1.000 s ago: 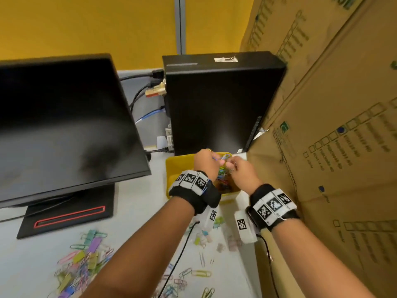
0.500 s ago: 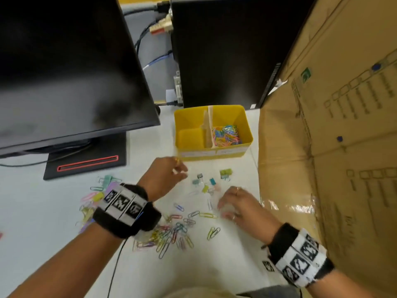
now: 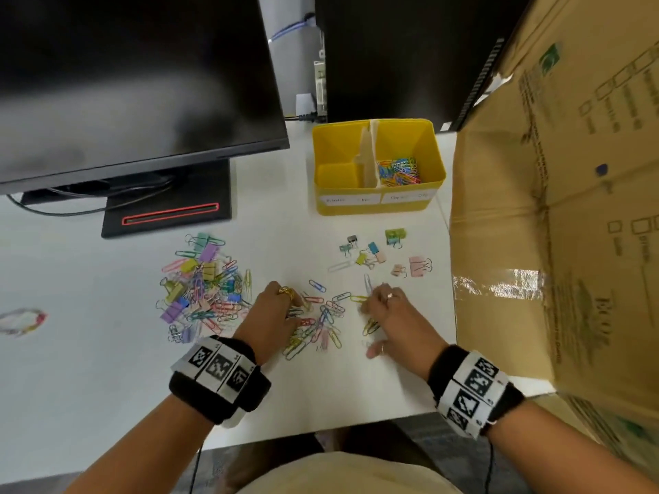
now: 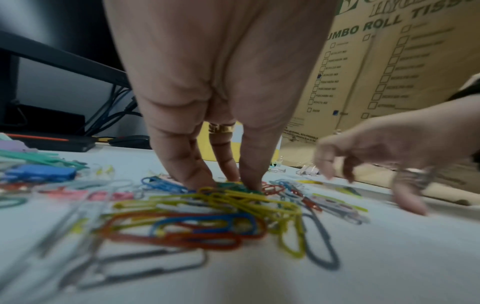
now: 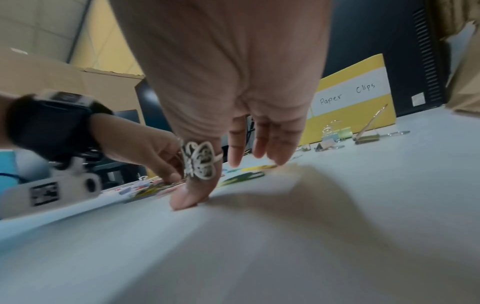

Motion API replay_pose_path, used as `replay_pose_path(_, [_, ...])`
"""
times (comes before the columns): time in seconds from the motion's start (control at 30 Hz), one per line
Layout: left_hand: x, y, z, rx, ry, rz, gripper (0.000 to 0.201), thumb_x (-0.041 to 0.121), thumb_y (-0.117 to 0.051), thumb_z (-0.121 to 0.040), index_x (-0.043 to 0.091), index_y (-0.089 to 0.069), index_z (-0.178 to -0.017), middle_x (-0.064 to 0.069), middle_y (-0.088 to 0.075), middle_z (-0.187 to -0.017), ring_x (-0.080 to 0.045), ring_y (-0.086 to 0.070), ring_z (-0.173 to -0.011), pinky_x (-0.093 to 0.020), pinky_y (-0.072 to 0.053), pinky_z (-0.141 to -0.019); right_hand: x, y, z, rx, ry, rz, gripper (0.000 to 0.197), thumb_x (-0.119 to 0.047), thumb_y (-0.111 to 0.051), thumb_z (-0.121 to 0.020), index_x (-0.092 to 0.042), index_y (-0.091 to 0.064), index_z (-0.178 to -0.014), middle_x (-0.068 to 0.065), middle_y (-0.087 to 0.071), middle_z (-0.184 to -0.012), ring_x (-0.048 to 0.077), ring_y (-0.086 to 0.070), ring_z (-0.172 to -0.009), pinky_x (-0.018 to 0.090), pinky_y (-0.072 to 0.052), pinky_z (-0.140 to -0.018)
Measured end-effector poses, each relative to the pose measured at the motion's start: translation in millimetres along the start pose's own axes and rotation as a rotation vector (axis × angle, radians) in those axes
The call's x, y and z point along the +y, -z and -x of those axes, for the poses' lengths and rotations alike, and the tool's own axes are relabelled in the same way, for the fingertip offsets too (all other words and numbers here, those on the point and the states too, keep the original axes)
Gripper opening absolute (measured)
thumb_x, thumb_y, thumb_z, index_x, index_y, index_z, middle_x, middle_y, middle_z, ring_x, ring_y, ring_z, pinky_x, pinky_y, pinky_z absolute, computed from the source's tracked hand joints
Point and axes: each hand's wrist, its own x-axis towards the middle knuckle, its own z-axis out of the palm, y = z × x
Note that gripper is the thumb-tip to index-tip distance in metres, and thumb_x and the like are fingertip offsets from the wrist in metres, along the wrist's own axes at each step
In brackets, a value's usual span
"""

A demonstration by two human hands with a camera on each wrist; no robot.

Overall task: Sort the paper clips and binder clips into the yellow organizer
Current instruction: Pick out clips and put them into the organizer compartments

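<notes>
The yellow organizer (image 3: pixel 374 210) stands at the back of the white table; its right compartment holds coloured paper clips (image 3: pixel 397 171) and its left one shows a bare floor. My left hand (image 3: pixel 296 308) has its fingertips (image 4: pixel 249 181) down on a loose heap of paper clips (image 3: pixel 321 328). My right hand (image 3: pixel 369 328) is spread beside it, thumb tip (image 5: pixel 187 199) on the table and fingers hovering over a yellow clip (image 5: pixel 257 167). Small binder clips (image 3: pixel 374 249) lie between the hands and the organizer (image 5: pixel 363 67). A mixed pile of clips (image 3: pixel 203 287) lies to the left.
A black monitor (image 3: pixel 135 83) on its stand (image 3: pixel 167 215) fills the back left, and a black computer tower (image 3: pixel 392 55) stands behind the organizer. A large cardboard box (image 3: pixel 556 208) walls the right side. The table's front edge (image 3: pixel 321 427) is near my wrists.
Both hands left the organizer's right compartment, came back toward me and went down onto the loose paper clips. The head view tilted downward.
</notes>
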Motion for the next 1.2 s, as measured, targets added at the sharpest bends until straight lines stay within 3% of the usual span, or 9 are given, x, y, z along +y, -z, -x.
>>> replay_pose_path(0.1, [5, -2, 7, -0.025, -0.064, 0.051, 0.029, 0.019, -0.06, -0.088, 0.011, -0.058, -0.115, -0.008, -0.048, -0.121, -0.021, -0.052, -0.113, -0.021, -0.04, -0.099, 3, 9, -14, 0.044, -0.084, 0.009, 0.078, -0.023, -0.08, -0.066, -0.009, -0.04, -0.131, 0.015, -0.039, -0.134, 0.029, -0.031, -0.128, 0.035, -0.038, -0.102])
replay_pose_path(0.2, [-6, 4, 15, -0.055, -0.032, 0.055, 0.039, 0.023, -0.074, -0.076, 0.016, -0.061, -0.112, -0.001, -0.051, -0.116, -0.019, -0.051, -0.109, -0.03, -0.047, -0.096, 0, 4, -19, 0.109, -0.118, -0.019, 0.055, -0.01, -0.071, -0.075, -0.006, -0.046, -0.124, 0.014, -0.044, -0.126, 0.028, -0.036, -0.121, 0.033, -0.043, -0.096])
replay_pose_path(0.37, [-11, -9, 25, -0.069, 0.008, 0.064, 0.029, 0.011, -0.07, -0.078, 0.01, -0.061, -0.106, 0.004, -0.043, -0.103, -0.02, -0.052, -0.108, -0.007, -0.034, -0.078, -23, -17, -23, 0.095, -0.011, -0.029, 0.036, 0.007, -0.049, -0.085, -0.003, -0.051, -0.12, 0.016, -0.05, -0.119, 0.029, -0.044, -0.113, 0.032, -0.041, -0.094])
replay_pose_path(0.53, [7, -10, 9, 0.003, -0.011, 0.107, 0.028, 0.006, -0.06, -0.086, 0.008, -0.058, -0.114, -0.011, -0.049, -0.126, -0.025, -0.051, -0.119, -0.022, -0.039, -0.097, -35, -11, -33, 0.139, 0.042, -0.091, 0.045, 0.005, -0.052, -0.083, -0.009, -0.047, -0.125, 0.012, -0.046, -0.127, 0.027, -0.041, -0.118, 0.031, -0.039, -0.096])
replay_pose_path(0.67, [12, -2, -1, 0.041, -0.093, 0.035, 0.06, 0.011, -0.071, -0.077, 0.012, -0.045, -0.131, -0.005, -0.04, -0.132, -0.021, -0.044, -0.119, -0.026, -0.041, -0.102, -42, -7, -38, 0.006, 0.025, -0.047, 0.075, -0.025, -0.074, -0.072, -0.011, -0.035, -0.135, 0.01, -0.04, -0.135, 0.028, -0.034, -0.124, 0.037, -0.038, -0.102])
replay_pose_path(0.77, [13, -9, -1, -0.083, -0.099, -0.167, 0.087, 0.031, -0.083, -0.061, 0.011, -0.041, -0.134, -0.004, -0.033, -0.133, -0.023, -0.037, -0.119, -0.035, -0.044, -0.102, -48, -11, -42, 0.027, 0.023, 0.038, 0.056, -0.015, -0.067, -0.077, -0.009, -0.041, -0.127, 0.012, -0.041, -0.128, 0.029, -0.036, -0.117, 0.036, -0.039, -0.097])
replay_pose_path(0.9, [13, -19, -8, -0.072, -0.015, -0.241, 0.069, 0.032, -0.078, -0.069, 0.008, -0.048, -0.127, -0.007, -0.036, -0.129, -0.025, -0.04, -0.116, -0.036, -0.046, -0.097, -42, -10, -44, 0.024, 0.006, 0.088, 0.028, 0.001, -0.047, -0.087, -0.006, -0.047, -0.113, 0.015, -0.047, -0.117, 0.03, -0.043, -0.109, 0.036, -0.041, -0.086])
replay_pose_path(1.07, [14, -16, -16, -0.009, -0.003, -0.111, 0.039, 0.006, -0.06, -0.086, 0.009, -0.052, -0.124, -0.012, -0.051, -0.126, -0.027, -0.053, -0.114, -0.034, -0.046, -0.099, -24, -5, -42, 0.011, -0.045, 0.1, 0.028, 0.01, -0.04, -0.084, -0.003, -0.048, -0.109, 0.017, -0.052, -0.112, 0.026, -0.048, -0.1, 0.031, -0.04, -0.08])
replay_pose_path(1.2, [17, -1, -20, 0.05, -0.005, -0.021, 0.03, 0.001, -0.055, -0.088, 0.007, -0.058, -0.117, -0.011, -0.059, -0.122, -0.023, -0.056, -0.111, -0.025, -0.042, -0.094, -15, 7, -40, 0.03, -0.051, -0.125, 0.029, 0.014, -0.039, -0.082, 0.0, -0.054, -0.104, 0.016, -0.056, -0.101, 0.017, -0.046, -0.083, 0.013, -0.033, -0.059])
